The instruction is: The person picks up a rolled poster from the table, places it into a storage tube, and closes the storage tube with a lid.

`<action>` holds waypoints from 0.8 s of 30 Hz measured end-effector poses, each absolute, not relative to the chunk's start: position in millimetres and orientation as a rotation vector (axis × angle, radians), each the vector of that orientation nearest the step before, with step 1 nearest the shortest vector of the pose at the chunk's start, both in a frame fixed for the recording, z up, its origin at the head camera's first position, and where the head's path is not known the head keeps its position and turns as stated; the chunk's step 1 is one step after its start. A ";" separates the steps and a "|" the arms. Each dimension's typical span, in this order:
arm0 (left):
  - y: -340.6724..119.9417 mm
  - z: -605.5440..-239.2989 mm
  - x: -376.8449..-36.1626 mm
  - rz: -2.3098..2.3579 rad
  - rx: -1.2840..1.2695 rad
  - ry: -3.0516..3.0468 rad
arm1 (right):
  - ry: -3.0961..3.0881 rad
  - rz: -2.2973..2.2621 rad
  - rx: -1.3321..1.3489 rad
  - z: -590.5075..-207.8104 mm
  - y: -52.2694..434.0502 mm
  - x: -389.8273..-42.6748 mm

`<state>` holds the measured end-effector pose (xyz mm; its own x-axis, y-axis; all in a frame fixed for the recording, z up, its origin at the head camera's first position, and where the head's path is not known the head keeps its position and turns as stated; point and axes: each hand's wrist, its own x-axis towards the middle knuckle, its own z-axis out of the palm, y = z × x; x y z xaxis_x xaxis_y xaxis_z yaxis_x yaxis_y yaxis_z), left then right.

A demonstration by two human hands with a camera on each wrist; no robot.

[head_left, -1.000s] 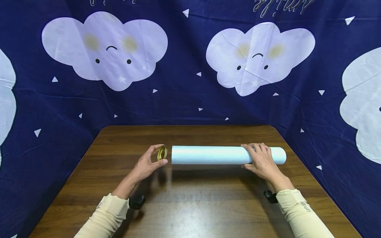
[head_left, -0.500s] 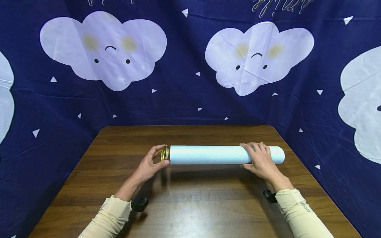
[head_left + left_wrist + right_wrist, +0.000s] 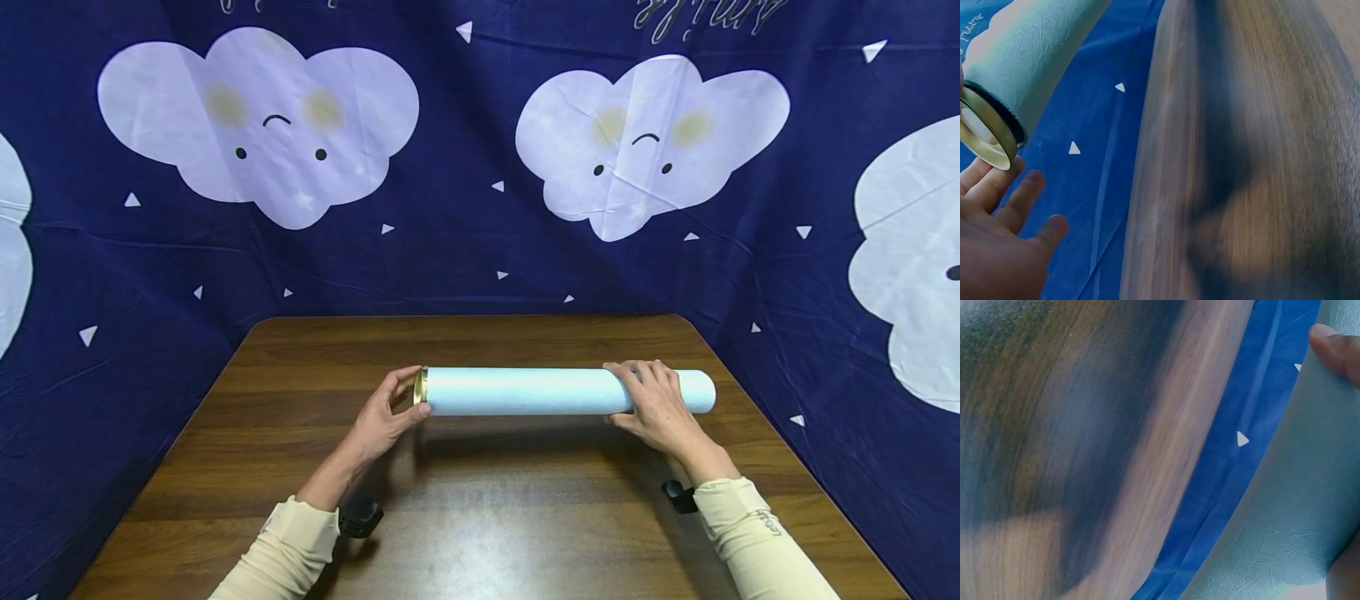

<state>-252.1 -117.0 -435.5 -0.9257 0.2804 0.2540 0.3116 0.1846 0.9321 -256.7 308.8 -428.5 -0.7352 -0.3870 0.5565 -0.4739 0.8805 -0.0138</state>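
Your left hand [image 3: 382, 417] moved the gold cap [image 3: 420, 387] right, twd the table's right edge: a sec ago it sat apart from the white tube [image 3: 525, 391], now it's up against the tube's left end.

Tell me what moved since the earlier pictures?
The left hand carried the gold lid rightward until it met the left end of the white tube; earlier there was a gap between them. The right hand kept gripping the tube, which stayed lying on the table.
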 end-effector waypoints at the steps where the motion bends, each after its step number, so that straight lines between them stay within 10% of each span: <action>1: -116.3 -436.2 -252.2 -1.905 -0.590 -2.397 | -2.484 0.208 0.624 -428.5 308.6 -256.6; 24: -113.0 -435.1 -253.1 -2.026 -0.556 -2.340 | -2.469 0.215 0.646 -422.9 305.4 -257.7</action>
<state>-253.1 -113.0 -435.1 -0.9375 0.2650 0.2253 0.2609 0.1075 0.9594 -257.7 305.4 -422.9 -0.7195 -0.4003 0.5674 -0.4926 0.8702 -0.0106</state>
